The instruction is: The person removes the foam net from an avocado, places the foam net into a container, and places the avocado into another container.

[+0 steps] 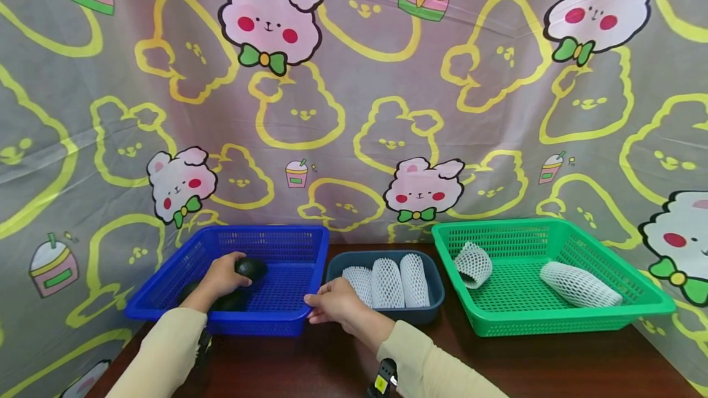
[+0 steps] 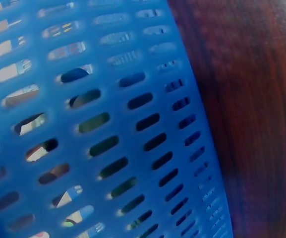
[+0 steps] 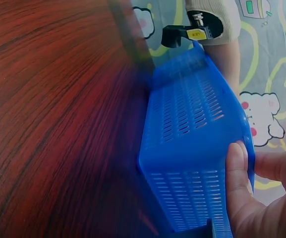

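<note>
In the head view my left hand [image 1: 224,274] reaches into the blue basket [image 1: 323,263] and grips a dark green avocado [image 1: 252,268] with fingers and thumb. More dark fruit [image 1: 232,301] lies beneath that hand, partly hidden by the arm and the front rim. My right hand [image 1: 335,301] pinches the basket's rim near its front right corner. The right wrist view shows the thumb [image 3: 236,171] pressed on the rim's outer side. Only the perforated wall of the blue basket [image 2: 128,129] fills the left wrist view, and the left hand is out of sight there.
Between the baskets stands a dark grey-blue bin [image 1: 437,290] with 3 white foam net sleeves [image 1: 387,284]. At the right, a green basket [image 1: 553,324] contains a small foam net [image 1: 474,265] and a longer one [image 1: 579,284]. A patterned curtain [image 1: 354,78] hangs behind the brown table [image 1: 265,361].
</note>
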A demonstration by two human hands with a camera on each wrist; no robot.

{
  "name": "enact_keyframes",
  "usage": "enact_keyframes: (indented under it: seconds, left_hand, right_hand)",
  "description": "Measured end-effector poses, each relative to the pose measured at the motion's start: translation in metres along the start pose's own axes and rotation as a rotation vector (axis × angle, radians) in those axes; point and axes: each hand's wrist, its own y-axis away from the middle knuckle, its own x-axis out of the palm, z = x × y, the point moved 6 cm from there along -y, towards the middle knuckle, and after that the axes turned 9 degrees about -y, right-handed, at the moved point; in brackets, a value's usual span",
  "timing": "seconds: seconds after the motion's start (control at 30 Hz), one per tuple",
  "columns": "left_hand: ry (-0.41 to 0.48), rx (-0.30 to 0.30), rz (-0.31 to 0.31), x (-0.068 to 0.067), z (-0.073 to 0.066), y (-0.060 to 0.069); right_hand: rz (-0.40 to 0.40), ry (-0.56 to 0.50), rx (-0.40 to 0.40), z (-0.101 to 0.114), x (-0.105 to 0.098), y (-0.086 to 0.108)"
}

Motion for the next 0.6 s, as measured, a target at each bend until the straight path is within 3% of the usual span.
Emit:
enact_keyframes:
  seconds: [0.6]
  left_hand:
    - [-0.108,0.011,0.048,0.0066,-0.0002,-0.0019]
  right_hand:
    - [0.008,-0.007,0.010,0.0012,-0.0006,-0.0010]
